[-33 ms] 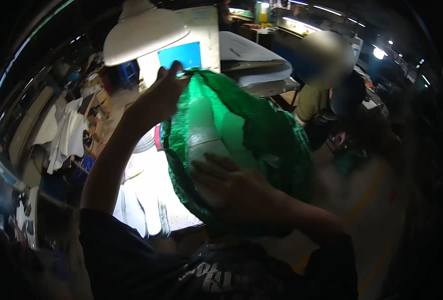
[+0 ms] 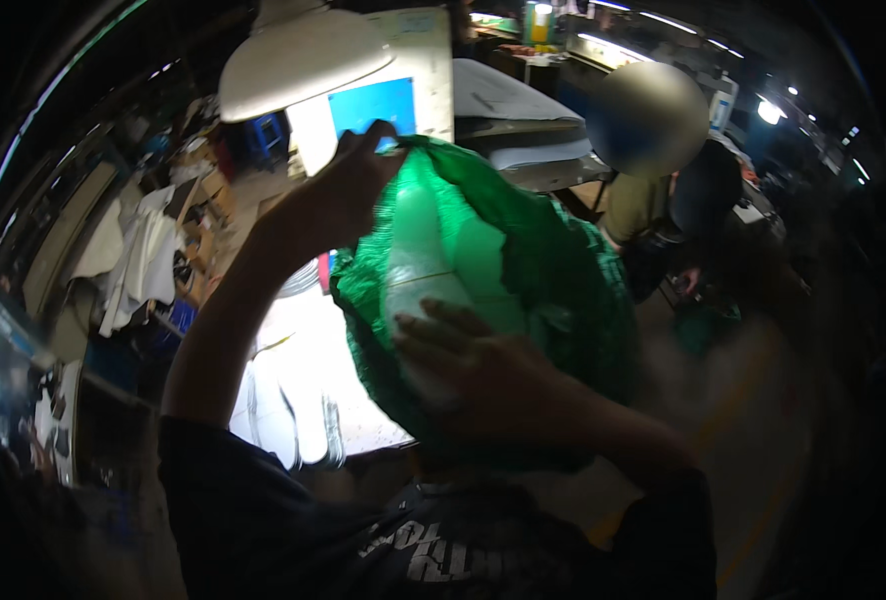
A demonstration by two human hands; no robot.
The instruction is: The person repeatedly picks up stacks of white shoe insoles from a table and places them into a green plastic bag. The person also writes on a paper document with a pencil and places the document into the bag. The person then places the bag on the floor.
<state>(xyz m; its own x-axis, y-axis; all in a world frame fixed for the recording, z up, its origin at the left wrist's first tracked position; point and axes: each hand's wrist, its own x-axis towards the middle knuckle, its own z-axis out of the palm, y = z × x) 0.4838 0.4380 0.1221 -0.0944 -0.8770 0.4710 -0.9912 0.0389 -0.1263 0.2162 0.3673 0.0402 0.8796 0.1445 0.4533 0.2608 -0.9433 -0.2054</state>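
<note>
A green woven sack (image 2: 573, 330) fills the middle of the view, its mouth facing me. My left hand (image 2: 368, 165) pinches the sack's upper rim and holds it up. Inside lies a bundle of pale, insole-shaped pieces (image 2: 418, 245), with a thin band around its middle. A second pale rounded piece or bundle (image 2: 481, 262) rests beside it, partly covered by a fold of the sack. My right hand (image 2: 473, 360) lies with outstretched fingers flat on the lower part of the banded bundle; its thumb is hidden.
Stacks of white insole-shaped pieces (image 2: 293, 405) lie on the brightly lit table (image 2: 363, 425) behind the sack. A white lamp shade (image 2: 308, 65) hangs above. Folded sheet material (image 2: 513, 110) is piled beyond. Another person (image 2: 653, 200) is at the right; boxes and draped cloth (image 2: 143, 260) stand left.
The whole scene sits slightly farther right in the picture. My left hand keeps its pinch on the sack rim, and my right hand stays on the bundle.
</note>
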